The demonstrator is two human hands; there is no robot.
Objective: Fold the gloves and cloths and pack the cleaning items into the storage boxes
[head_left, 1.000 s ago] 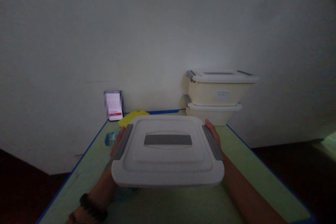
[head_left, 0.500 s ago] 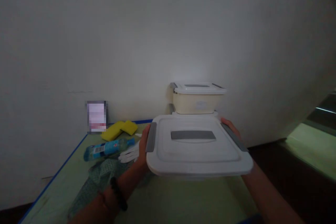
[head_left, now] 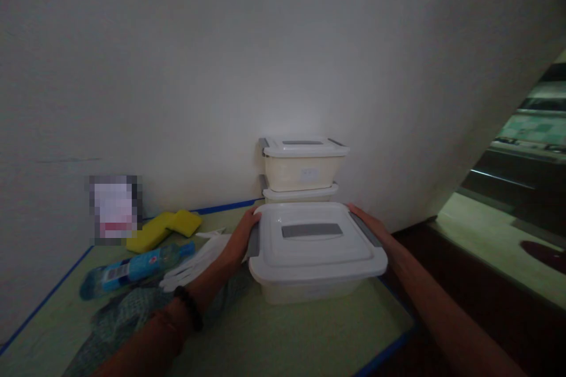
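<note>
A lidded plastic storage box (head_left: 316,256), with a white lid, grey side latches and a grey lid handle, is between my two hands at the right part of the table. My left hand (head_left: 242,237) grips its left side by the latch, the thumb near the lid's edge. On the opposite side my right hand (head_left: 375,230) holds the box by the other latch; most of its fingers are hidden. Whether the box bottom touches the table I cannot tell. Directly behind it, a similar cream box (head_left: 305,171) stands on another lidded box (head_left: 300,193) against the wall.
To the left lie a blue bottle (head_left: 137,268), yellow sponges (head_left: 163,230), white gloves (head_left: 198,259) and a greenish cloth (head_left: 128,312). A blurred-out upright item (head_left: 115,207) leans near the wall. Blue tape edges the green table (head_left: 305,341); dark floor lies beyond its right side.
The held box has moved away from me, toward the stack, and its lower body now shows. The view has shifted right, so the table items appear farther left.
</note>
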